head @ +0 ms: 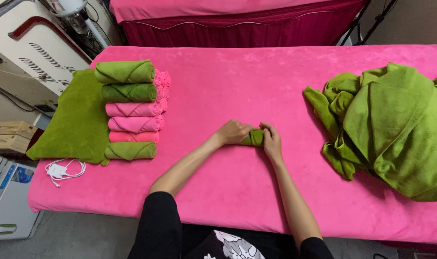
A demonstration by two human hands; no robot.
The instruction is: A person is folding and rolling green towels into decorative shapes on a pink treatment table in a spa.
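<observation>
A small green towel roll [255, 138] lies on the pink-covered bed [237, 81] near its middle. My left hand [233, 131] wraps over the roll's left end, and my right hand [271, 140] presses against its right end. Most of the roll is hidden under my fingers; only a short green strip shows between the hands.
A row of rolled green and pink towels [131, 109] sits at the left, beside a flat green towel [78, 120]. A white charger with cable [61, 171] lies near the front left corner. A heap of loose green towels [391, 124] fills the right side.
</observation>
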